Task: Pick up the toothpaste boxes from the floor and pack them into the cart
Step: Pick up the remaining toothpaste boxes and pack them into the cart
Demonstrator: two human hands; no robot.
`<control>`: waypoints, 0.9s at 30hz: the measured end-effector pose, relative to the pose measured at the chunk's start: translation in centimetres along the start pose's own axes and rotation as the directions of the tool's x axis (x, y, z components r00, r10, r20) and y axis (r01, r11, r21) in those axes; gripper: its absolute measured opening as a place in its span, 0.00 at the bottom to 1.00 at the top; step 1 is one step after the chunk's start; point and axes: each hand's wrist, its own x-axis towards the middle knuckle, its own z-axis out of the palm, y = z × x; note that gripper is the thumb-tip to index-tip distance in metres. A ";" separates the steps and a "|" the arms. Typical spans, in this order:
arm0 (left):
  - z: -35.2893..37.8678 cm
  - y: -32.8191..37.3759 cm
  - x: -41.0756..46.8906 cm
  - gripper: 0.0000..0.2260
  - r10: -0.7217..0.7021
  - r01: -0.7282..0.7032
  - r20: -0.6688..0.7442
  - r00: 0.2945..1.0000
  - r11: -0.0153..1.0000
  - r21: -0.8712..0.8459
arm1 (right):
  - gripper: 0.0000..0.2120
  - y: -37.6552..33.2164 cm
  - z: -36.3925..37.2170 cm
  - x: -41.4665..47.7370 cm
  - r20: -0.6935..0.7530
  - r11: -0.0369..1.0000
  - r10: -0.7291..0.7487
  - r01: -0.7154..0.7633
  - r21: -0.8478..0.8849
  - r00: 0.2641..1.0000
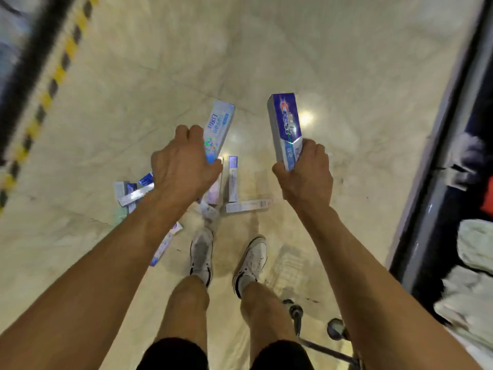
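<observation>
My left hand [184, 164] grips a pale blue toothpaste box [220, 124] by its lower end, held up above the floor. A dark blue toothpaste box [285, 124] stands upright in my right hand [306, 174], gripped near its bottom. Several more toothpaste boxes [232, 180] lie scattered on the beige tiled floor [266, 49] in front of my feet, some hidden under my left hand and forearm. Only the cart's wheels and lower frame [296, 313] show at the bottom right, behind my right leg.
A yellow-and-black striped edge [56, 76] runs along the left. On the right stands a dark shelf base [437, 182] with pale packaged goods [474, 252]. My white shoes [202, 257] stand close to the scattered boxes.
</observation>
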 end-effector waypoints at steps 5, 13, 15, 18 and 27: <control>-16.7 5.8 -5.7 0.22 0.081 -0.075 -0.085 0.993 0.994 0.076 | 0.27 -6.7 -15.9 -5.3 -0.075 0.998 -0.056 0.059 0.033 0.996; -34.5 12.3 -12.8 0.20 0.181 -0.154 -0.134 0.974 0.970 0.187 | 0.25 -14.1 -34.2 -11.9 -0.187 0.995 -0.068 0.081 0.063 0.980; -37.6 13.5 -13.4 0.19 0.205 -0.179 -0.119 0.971 0.963 0.201 | 0.23 -15.1 -37.6 -13.1 -0.234 0.998 -0.021 0.036 0.059 0.972; -41.8 15.9 -14.0 0.19 0.290 -0.259 -0.112 0.950 0.938 0.232 | 0.23 -15.8 -41.9 -15.2 -0.287 0.999 0.029 -0.015 0.051 0.958; -44.8 26.1 -19.8 0.18 0.695 -0.672 0.008 0.719 0.693 0.259 | 0.22 -10.4 -48.7 -27.4 -0.446 0.918 0.396 -0.342 0.200 0.803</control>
